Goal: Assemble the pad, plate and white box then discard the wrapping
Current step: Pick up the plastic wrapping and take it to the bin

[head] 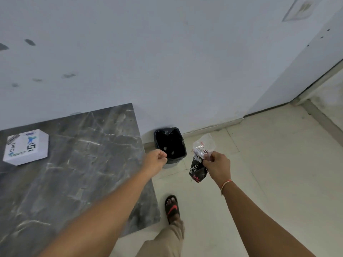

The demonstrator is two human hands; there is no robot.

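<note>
The crumpled wrapping (201, 156), right of centre, is pinched in the right hand (218, 166) just beside the black-lined bin (169, 145), the left hand (157, 160) loosely fisted and seemingly empty, so discarding appears underway: carry it over the opening, then release, while the white box (26, 147) rests at left on the marble table (83, 164).

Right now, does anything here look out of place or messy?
Nothing is spilled or broken. The wall has dark scuffs. The wrapping is clutched in the right hand, beside the bin, not yet in it. The white box sits on the table.
</note>
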